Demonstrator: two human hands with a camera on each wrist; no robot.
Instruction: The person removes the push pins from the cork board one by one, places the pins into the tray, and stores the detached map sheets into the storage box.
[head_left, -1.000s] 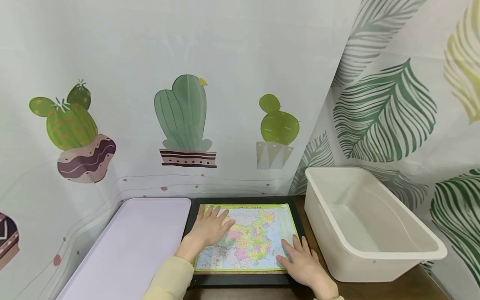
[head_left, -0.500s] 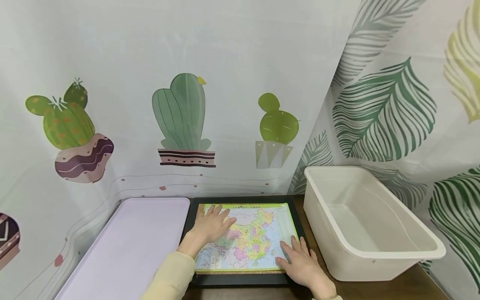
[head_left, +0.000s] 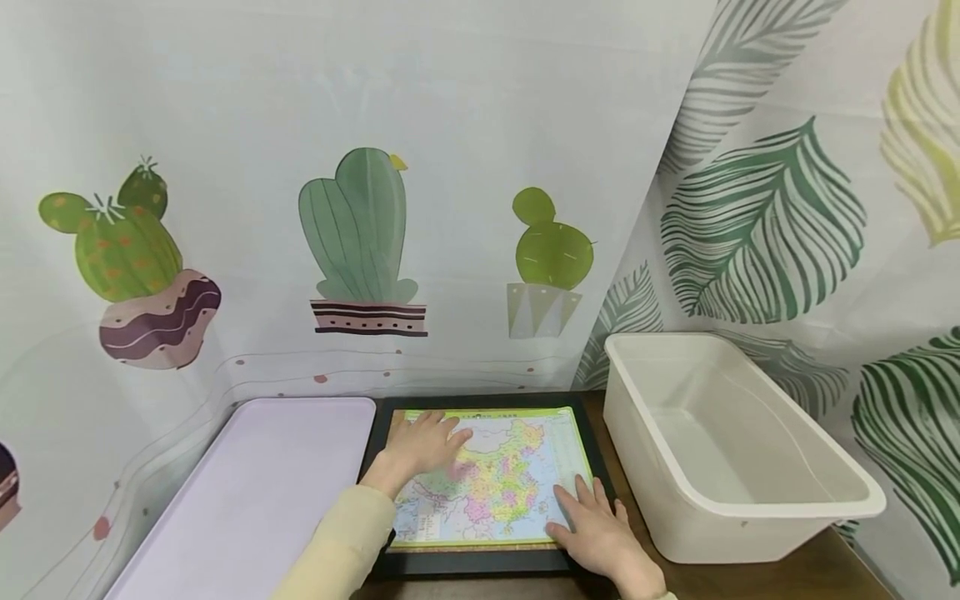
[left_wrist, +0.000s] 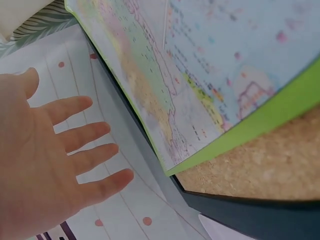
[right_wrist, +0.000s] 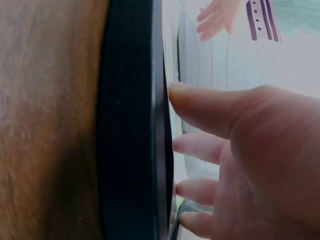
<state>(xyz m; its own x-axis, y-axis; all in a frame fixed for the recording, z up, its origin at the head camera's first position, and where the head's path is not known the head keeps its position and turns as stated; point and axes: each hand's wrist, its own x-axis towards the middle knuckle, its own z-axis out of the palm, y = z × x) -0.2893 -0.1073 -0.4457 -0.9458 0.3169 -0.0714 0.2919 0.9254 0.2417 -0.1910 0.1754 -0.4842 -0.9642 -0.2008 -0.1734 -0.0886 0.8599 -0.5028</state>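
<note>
A colourful map sheet (head_left: 498, 475) with a lime-green border lies inside a black frame (head_left: 472, 564). Along the sheet's lower edge a strip of cork backing (left_wrist: 260, 160) shows. My left hand (head_left: 426, 443) is over the map's upper left part, fingers spread; in the left wrist view its palm and fingers appear apart from the sheet. At the lower right corner, my right hand (head_left: 603, 533) has its fingers extended, and in the right wrist view its fingertips rest at the sheet's surface beside the frame edge. Neither hand grips anything.
A pale lilac tray (head_left: 262, 492) lies left of the frame. To the right stands a deep white bin (head_left: 637, 467) on the dark wooden table (head_left: 810, 575). Behind hangs a white curtain (head_left: 465, 167) printed with cacti and leaves.
The whole head view has shifted slightly, so the scene sits a little further left. My left hand's fingers have changed their slant slightly over the map; the right hand stays at the corner.
</note>
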